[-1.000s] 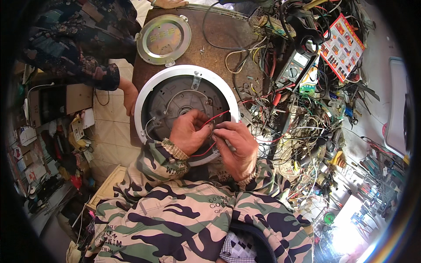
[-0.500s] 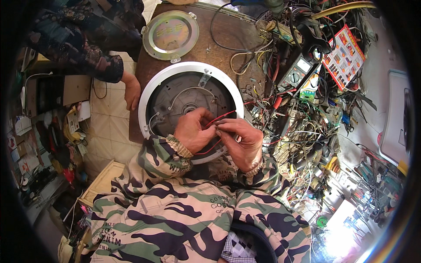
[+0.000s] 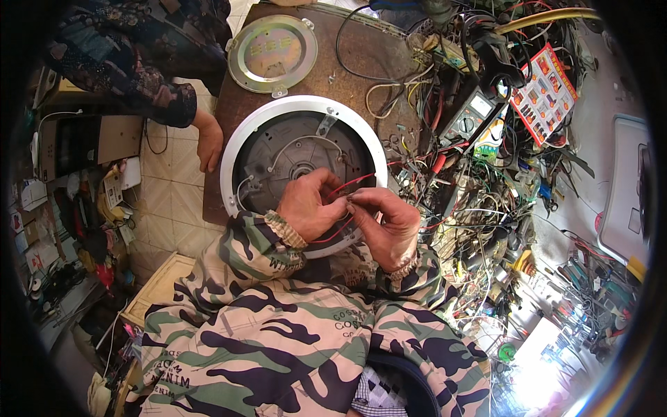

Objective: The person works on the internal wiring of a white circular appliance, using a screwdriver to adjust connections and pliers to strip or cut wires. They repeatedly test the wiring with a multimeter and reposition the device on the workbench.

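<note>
A round appliance housing with a white rim and a dark inside lies on the brown table in front of me. White sleeved wires curve over the grey metal plate inside it. My left hand is over the housing's near part, fingers closed on red wire. Pressed close to it, my right hand pinches the same red wire between thumb and fingertips. The exact spot between the fingertips is hidden. Beyond the housing lies a round metal cover with small tabs.
Another person's hand rests at the table's left edge. To the right are a multimeter, a printed red-edged sheet and a dense tangle of wires and parts. A bright lamp glare fills the lower right.
My right hand has shifted slightly right, its fingertips curled differently on the red wire. My left hand keeps nearly the same place and grip.
</note>
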Action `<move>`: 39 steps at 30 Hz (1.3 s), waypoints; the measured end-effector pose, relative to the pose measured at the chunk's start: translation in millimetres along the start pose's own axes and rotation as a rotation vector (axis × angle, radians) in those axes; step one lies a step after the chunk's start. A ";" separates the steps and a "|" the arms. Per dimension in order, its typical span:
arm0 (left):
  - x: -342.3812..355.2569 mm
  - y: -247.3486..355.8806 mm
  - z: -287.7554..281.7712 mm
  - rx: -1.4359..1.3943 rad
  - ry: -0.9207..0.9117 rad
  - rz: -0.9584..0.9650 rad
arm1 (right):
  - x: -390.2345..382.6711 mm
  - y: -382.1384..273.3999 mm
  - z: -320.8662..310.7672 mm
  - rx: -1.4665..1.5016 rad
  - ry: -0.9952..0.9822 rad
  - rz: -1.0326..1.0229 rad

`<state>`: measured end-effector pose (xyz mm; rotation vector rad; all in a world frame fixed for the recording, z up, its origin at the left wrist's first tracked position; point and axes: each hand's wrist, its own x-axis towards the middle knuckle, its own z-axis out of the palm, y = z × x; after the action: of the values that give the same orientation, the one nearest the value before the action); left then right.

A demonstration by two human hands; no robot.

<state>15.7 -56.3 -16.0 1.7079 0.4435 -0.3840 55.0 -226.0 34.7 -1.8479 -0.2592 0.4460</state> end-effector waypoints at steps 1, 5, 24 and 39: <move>0.1 -1.0 -0.2 -0.020 -0.019 -0.013 | -1.3 -1.9 0.3 0.014 0.011 0.035; -2.8 3.5 -11.1 -0.170 -0.173 -0.049 | -10.5 5.4 -2.4 0.002 0.058 -0.013; 15.1 12.8 -41.6 -0.293 -0.500 -0.200 | -19.9 9.2 -7.9 0.140 0.040 0.177; 9.8 12.1 -37.8 -0.379 -0.502 -0.172 | -5.7 -2.5 -2.0 0.180 -0.034 0.289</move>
<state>30.6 -20.3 -3.7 1.1564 0.2701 -0.7793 50.8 -229.2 38.6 -1.7065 0.0275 0.6781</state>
